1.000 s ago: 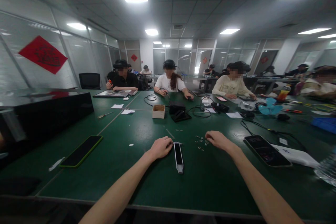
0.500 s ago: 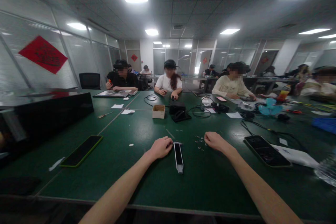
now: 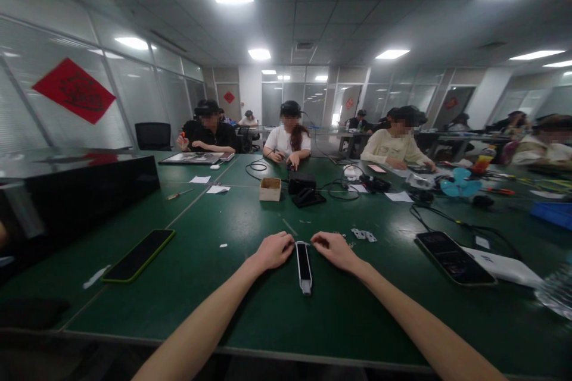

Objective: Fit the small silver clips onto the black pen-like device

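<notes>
A slim black device with a white rim (image 3: 304, 266) lies lengthwise on the green table (image 3: 250, 303) in front of me. My left hand (image 3: 273, 251) rests curled at its far end, fingertips pinched against its left corner. My right hand (image 3: 333, 249) sits just right of that same end, fingers drawn together in a pinch; what they hold, if anything, is too small to see. A little scatter of small metal parts (image 3: 364, 235) lies on the table to the right of my right hand.
A green-cased phone (image 3: 138, 256) lies at the left, a black phone (image 3: 453, 257) on white paper (image 3: 507, 266) at the right. Beyond are a small cardboard box (image 3: 270, 189), black gear with cables (image 3: 306, 190) and a screwdriver (image 3: 179, 195). Other people sit across the table. A black case (image 3: 75, 187) stands at the left.
My right hand has moved left from the scattered metal parts to the far end of the slim device. The left hand and the device have stayed put.
</notes>
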A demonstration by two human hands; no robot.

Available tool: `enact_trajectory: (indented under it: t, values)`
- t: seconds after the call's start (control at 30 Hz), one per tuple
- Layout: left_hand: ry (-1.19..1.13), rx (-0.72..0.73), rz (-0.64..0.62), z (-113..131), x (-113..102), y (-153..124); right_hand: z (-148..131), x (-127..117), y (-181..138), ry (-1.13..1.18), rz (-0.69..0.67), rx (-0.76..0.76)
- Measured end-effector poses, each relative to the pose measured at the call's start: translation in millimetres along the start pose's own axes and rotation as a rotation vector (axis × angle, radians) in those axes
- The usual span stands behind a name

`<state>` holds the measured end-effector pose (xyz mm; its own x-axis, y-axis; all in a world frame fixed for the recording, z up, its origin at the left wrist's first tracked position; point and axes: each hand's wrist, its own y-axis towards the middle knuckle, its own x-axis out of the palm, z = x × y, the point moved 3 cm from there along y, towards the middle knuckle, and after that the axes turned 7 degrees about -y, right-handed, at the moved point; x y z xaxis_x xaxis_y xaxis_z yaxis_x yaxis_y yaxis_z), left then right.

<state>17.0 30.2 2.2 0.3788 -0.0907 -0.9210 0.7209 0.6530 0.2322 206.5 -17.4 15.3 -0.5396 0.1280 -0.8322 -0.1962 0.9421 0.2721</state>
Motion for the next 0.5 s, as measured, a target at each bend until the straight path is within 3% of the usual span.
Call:
enact_trajectory:
  t: [0.5]
  values:
    - [0.012, -0.009, -0.003, 1.4, -1.3, -0.4, 5.6, 7.8, 0.8, 0.044, -0.013, -0.032]
